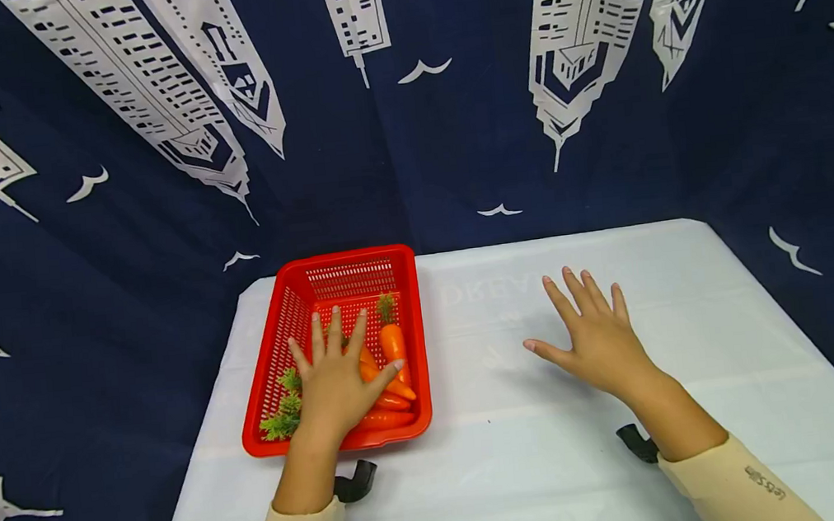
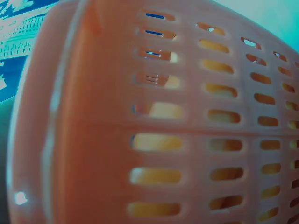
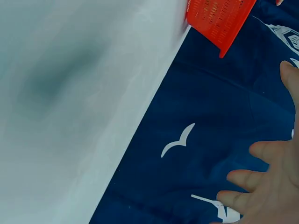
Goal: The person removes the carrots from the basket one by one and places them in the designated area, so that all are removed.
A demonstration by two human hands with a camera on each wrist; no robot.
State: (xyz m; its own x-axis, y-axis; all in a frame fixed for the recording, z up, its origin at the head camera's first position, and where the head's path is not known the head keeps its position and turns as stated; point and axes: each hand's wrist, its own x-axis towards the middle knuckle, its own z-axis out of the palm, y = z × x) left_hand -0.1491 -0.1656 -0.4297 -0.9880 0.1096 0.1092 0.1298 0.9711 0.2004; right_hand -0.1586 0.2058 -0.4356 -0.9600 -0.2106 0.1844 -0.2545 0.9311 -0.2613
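Observation:
A red plastic basket stands at the left of the white table, its perforated wall filling the left wrist view. Inside lie several orange carrots with green leafy tops. Over the basket my left hand is spread, fingers straight and apart, hiding part of the carrots; nothing is held in it. My right hand is spread over the table right of the basket, holding nothing. In the right wrist view its fingers are extended, with the basket's corner beyond.
The white tabletop stretches right of the basket. A dark blue cloth with white buildings and birds hangs behind and around the table. Black curved pieces, one by the left wrist and one by the right, sit near the sleeves.

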